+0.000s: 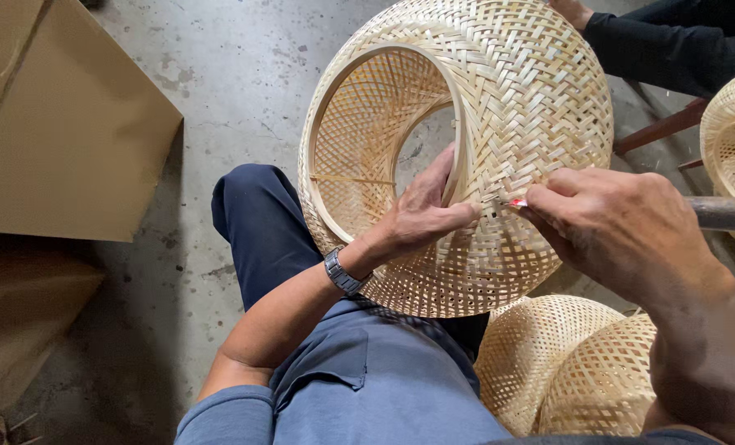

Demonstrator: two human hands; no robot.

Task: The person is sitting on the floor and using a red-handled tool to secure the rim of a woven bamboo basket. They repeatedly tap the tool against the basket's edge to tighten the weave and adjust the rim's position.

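Your left hand (421, 216) grips the inner wooden ring of the woven bamboo shade (466, 148): the fingers curl over the ring's lower right arc, the thumb presses against the outer weave just beside it. A metal wristwatch (342, 272) sits on that wrist. The shade rests on your lap, propped against your raised knee (256, 222), with its round opening tilted toward you and to the left; the concrete floor (219, 82) is visible through the opening.

Your right hand (623, 231) is closed, thumb and forefinger pinching a small red-tipped tool (516, 202). The tool's tip touches the outer weave of the shade just right of the left thumb. You cannot tell the tool's full shape, since the fingers cover most of it.

Two more woven shades (565, 363) lie on the floor at your right side, touching each other, directly below your right forearm. Another woven shade (734, 140) shows at the right edge of the view, behind a dark bar (726, 213). Flat cardboard boxes (62, 124) lie on the floor at the upper left. Another person's dark sleeve (672, 41) and hand appear at the top right, well apart from your hands
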